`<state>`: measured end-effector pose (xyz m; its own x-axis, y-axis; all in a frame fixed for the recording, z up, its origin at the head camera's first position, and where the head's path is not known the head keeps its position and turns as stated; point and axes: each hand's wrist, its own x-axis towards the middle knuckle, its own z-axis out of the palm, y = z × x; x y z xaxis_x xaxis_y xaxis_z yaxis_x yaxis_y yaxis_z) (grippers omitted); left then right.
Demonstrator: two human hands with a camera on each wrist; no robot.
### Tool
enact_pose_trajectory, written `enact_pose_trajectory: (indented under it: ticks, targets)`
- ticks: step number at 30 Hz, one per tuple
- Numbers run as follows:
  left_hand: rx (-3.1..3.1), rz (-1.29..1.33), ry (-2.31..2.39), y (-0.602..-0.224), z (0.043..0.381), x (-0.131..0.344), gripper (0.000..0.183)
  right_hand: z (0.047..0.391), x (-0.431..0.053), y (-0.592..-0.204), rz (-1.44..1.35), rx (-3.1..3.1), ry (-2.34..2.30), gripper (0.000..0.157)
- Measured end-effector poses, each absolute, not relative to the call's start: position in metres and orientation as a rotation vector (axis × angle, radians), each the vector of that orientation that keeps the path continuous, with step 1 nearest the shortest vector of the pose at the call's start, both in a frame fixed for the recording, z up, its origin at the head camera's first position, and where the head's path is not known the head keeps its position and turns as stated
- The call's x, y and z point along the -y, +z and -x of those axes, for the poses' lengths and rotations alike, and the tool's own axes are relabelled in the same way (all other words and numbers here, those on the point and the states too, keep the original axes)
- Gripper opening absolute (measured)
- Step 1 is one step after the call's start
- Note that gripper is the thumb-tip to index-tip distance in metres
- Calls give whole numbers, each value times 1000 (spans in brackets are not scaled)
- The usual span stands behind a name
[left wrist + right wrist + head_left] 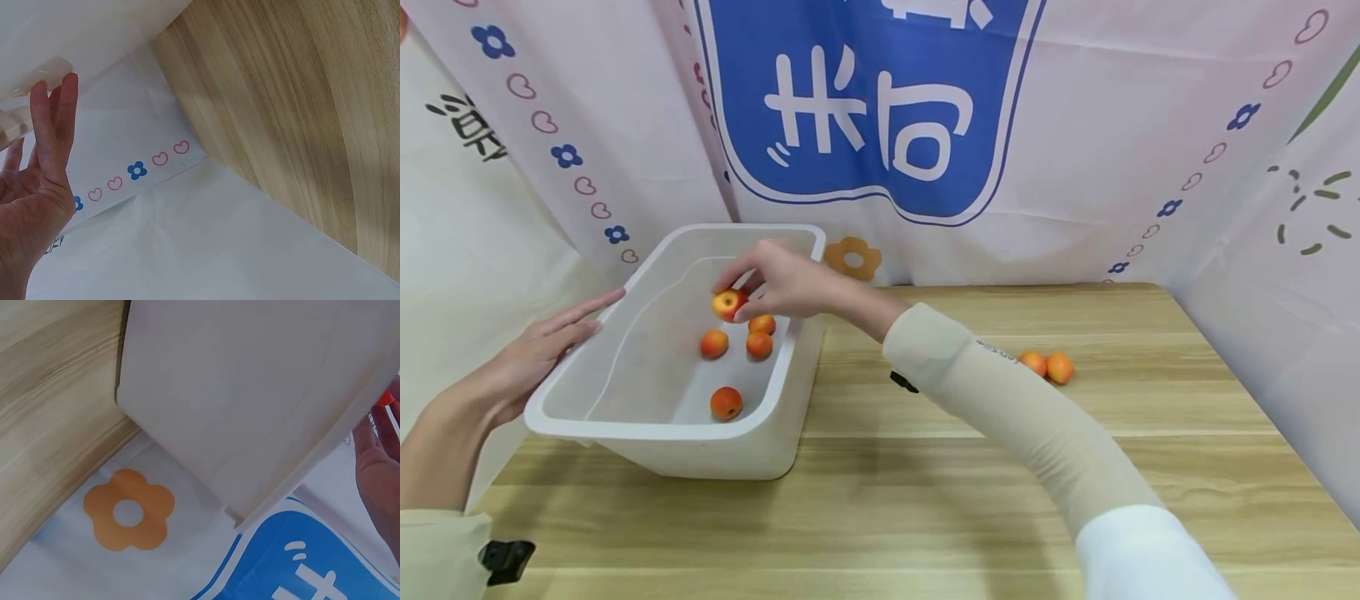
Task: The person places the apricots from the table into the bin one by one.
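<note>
My right hand [786,282] reaches over the right side of a white plastic tub [786,379] and pinches a small red-and-yellow round fruit [728,305], its stem dimple facing the head camera. In the right wrist view, a bit of that fruit [385,398] shows at the fingers, beyond the tub's rim. Below it, several orange-red fruits [726,403] lie on the tub's floor. My left hand [542,354] is at the tub's left rim. In the left wrist view, its fingers [65,112] stretch up straight against the tub's outer side.
Two more orange fruits [1059,367] sit side by side on the wooden table [925,492], right of the tub and partly behind my right sleeve. A white printed cloth [1075,150] hangs along the table's back. Pale cloth also borders the left and right sides.
</note>
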<state>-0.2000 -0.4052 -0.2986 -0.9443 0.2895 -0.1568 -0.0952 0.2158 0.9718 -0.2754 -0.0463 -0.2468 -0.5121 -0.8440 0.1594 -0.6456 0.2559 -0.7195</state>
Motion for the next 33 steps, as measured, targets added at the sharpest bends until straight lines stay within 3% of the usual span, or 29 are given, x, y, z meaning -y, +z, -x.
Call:
enact_pose_trajectory:
  ticks: [33]
  targets:
    - [-2227, -155, 1716, -295, 200, 405, 49, 266, 109, -255, 1337, -2335, -799, 37]
